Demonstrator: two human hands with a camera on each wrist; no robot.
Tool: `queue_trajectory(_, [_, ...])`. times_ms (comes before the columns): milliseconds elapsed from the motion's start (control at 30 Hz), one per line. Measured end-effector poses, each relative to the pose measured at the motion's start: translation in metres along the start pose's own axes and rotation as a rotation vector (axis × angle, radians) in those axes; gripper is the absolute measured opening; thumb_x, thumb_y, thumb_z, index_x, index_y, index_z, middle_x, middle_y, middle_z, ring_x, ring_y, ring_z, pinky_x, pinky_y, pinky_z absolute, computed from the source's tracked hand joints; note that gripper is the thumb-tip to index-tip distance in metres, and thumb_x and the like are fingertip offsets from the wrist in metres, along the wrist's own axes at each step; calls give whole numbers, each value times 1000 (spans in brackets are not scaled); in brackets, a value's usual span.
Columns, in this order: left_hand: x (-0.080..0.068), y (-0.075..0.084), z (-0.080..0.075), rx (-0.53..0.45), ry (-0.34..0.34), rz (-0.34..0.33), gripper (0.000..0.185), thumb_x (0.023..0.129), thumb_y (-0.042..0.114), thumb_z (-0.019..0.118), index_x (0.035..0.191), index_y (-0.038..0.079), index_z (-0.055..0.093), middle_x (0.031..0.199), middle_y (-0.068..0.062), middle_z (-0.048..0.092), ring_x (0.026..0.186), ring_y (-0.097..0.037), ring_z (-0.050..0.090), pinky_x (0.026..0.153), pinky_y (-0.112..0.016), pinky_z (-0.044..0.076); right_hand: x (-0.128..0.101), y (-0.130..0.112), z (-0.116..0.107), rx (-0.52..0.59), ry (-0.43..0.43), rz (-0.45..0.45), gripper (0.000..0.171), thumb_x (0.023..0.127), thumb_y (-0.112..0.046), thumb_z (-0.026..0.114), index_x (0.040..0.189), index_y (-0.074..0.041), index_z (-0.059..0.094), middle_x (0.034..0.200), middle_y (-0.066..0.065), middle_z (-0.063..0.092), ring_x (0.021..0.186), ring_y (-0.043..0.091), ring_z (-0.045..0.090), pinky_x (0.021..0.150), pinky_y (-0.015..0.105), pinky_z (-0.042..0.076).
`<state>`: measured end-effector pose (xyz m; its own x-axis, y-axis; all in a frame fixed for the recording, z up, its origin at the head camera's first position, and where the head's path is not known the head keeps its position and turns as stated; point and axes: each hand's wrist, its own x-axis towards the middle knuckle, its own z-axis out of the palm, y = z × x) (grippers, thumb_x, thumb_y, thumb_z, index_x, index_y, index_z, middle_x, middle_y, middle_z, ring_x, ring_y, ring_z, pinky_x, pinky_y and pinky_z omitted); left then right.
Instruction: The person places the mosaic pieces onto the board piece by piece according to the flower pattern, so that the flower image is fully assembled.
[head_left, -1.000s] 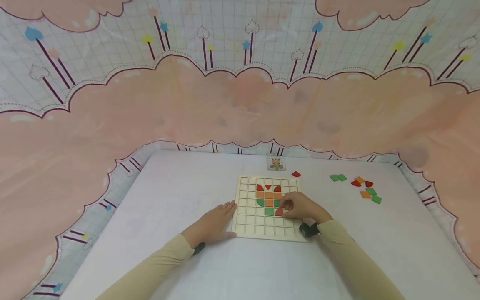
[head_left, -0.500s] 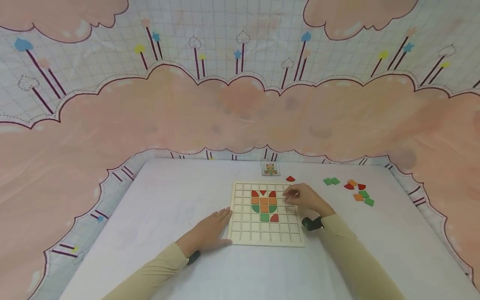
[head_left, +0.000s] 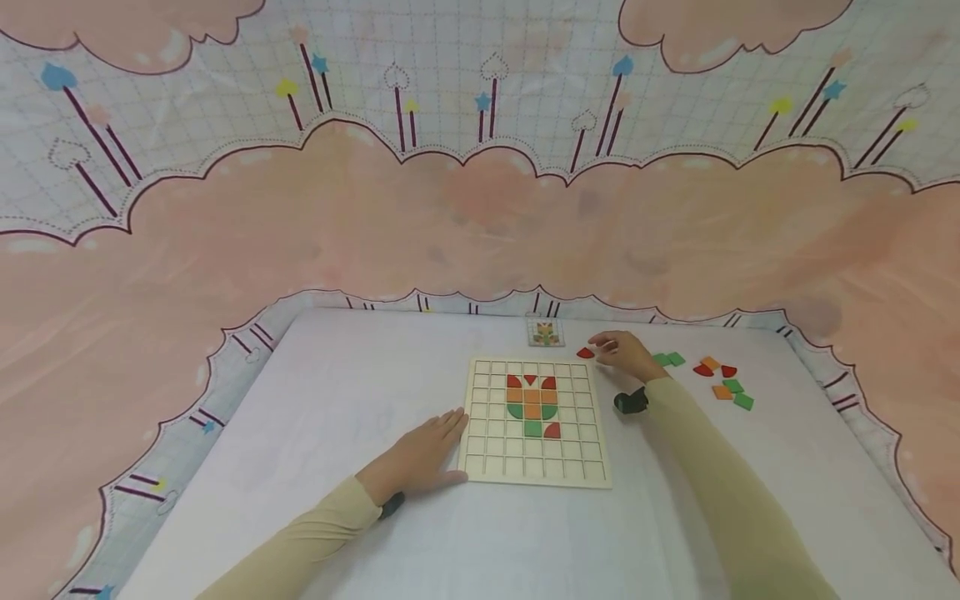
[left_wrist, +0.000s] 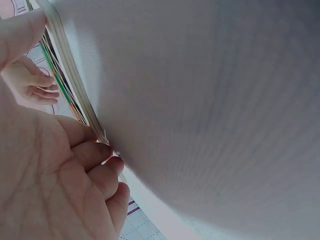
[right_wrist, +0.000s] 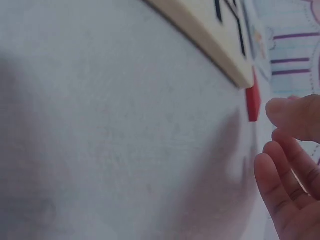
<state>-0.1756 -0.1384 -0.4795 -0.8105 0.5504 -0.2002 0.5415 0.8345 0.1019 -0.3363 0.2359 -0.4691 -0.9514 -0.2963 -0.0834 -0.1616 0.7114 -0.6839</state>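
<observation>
A square wooden grid board (head_left: 495, 462) lies on the table, with red, orange and green tiles forming a tulip-like pattern in its cells. My left hand (head_left: 423, 454) rests on the table, its fingertips and thumb touching the board's left edge. Beyond the board's far right corner lies a red quarter-round tile (head_left: 585, 353). Just right of that tile hovers my right hand (head_left: 626, 353), fingers loosely bent and holding nothing. In the right wrist view, a gap shows between the thumb and the red tile (right_wrist: 253, 97). At the board's lower right of the pattern sits another red quarter-round tile (head_left: 552, 430).
A small pattern card (head_left: 546, 332) lies behind the board. To the right are loose green tiles (head_left: 676, 359), orange tiles (head_left: 722, 392) and red tiles (head_left: 728, 372). A cake-and-candle printed cloth (head_left: 480, 208) hangs behind the table.
My right hand let go of the red quarter-round tile in the board cell beside the green square, then moved away and up to the red tile behind the board. My left hand stayed put.
</observation>
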Motion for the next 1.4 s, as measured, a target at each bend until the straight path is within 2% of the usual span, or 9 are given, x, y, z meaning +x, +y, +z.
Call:
queue_trajectory(200, [-3,-1,-1,-8,-5,10,86,90,57,49,149,2,21,157,-13,21,145,-26,22,119,-39,24,4,0,5,-73,-45,37,37,86,0,57,124,-3,59,122,23,57,114,38,51,97,50,47])
queue_trajectory(467, [-7,-3,2,3,-1,20,86,90,58,49,149,2,21,156,-13,22,145,-26,22,118,-39,25,3,-7,11,-141,-36,-5,32,84,4,55,115,2,61,115,25,59,107,39,54,94,51,47])
queue_trajectory(633, [-7,-4,3,-1,0,22,86,89,58,49,149,2,21,156,-13,22,145,-26,23,118,-39,25,5,-6,12,-166,-21,55,23,84,-1,61,107,1,63,108,21,62,101,34,56,92,47,48])
queue_trajectory(767, [-6,-5,4,9,-5,21,87,89,58,49,149,2,21,156,-13,22,145,-26,23,118,-39,25,2,-5,11,-137,-7,107,21,84,-3,62,104,1,64,106,19,62,99,31,54,92,45,48])
queue_trajectory(1000, [-6,-1,2,-21,-17,8,86,89,58,49,149,2,20,157,-13,21,145,-26,22,119,-39,24,0,5,5,-171,37,41,20,80,-8,71,96,2,64,90,15,62,84,25,53,77,36,46])
queue_trajectory(1400, [1,-1,2,-9,0,4,86,89,56,50,149,2,21,156,-14,22,145,-26,23,118,-39,25,9,11,-2,-181,-8,72,25,82,-12,70,103,2,65,94,16,63,86,25,53,77,35,47])
